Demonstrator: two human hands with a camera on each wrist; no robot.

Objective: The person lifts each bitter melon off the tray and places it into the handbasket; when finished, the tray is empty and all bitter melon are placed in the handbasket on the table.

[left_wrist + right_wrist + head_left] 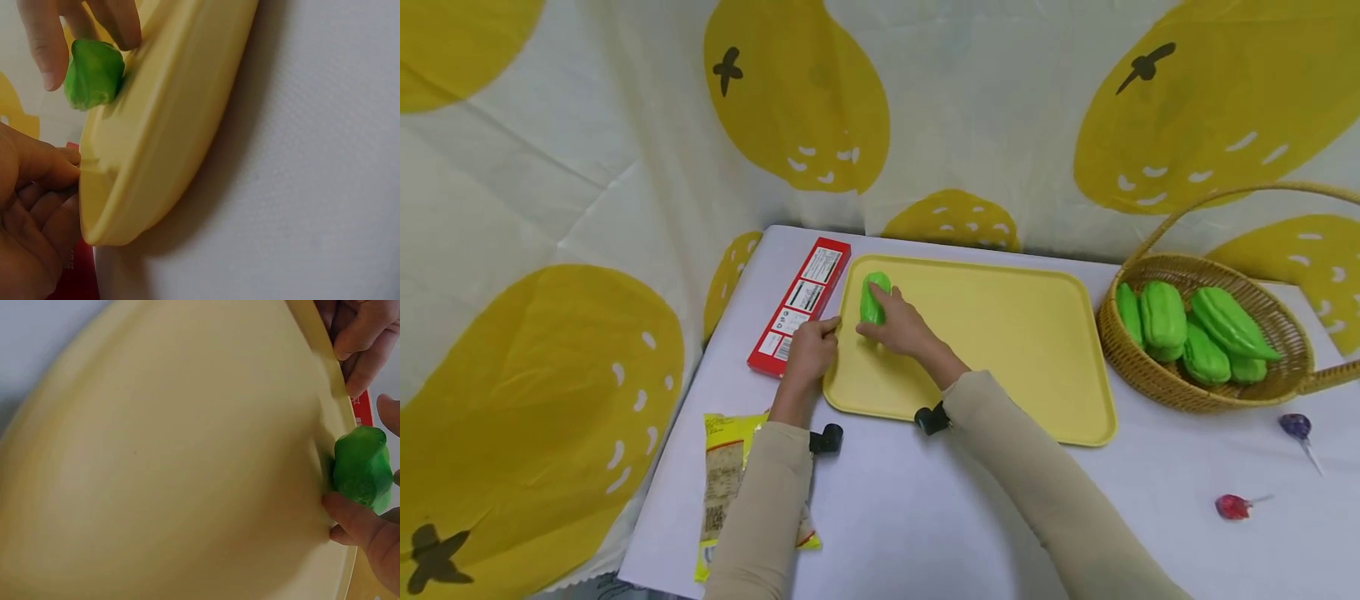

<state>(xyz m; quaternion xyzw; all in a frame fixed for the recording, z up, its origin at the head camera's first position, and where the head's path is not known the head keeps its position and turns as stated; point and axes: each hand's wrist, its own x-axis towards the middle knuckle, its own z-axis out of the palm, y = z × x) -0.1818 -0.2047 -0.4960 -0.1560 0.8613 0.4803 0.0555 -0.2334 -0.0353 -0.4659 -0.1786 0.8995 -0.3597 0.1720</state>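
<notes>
A green toy pepper (pixel 872 298) lies near the left end of the yellow tray (pixel 992 342). My right hand (pixel 901 323) is spread around the pepper, its fingertips down by the tray surface. In the right wrist view, a gap shows between the thumb (pixel 389 414) and the pepper (pixel 362 467), while a finger reaches the tray beside it. My left hand (pixel 811 350) holds the tray's left rim; in the left wrist view, its fingers (pixel 53 164) meet the rim with others curled below.
A red box (pixel 800 307) with white labels lies left of the tray. Below it is a yellow packet (pixel 724 475), partly under the left sleeve. To the right stands a wicker basket (pixel 1120 354) with several green peppers (pixel 1163 315). Purple (pixel 1296 426) and red (pixel 1232 507) lollipops lie in front.
</notes>
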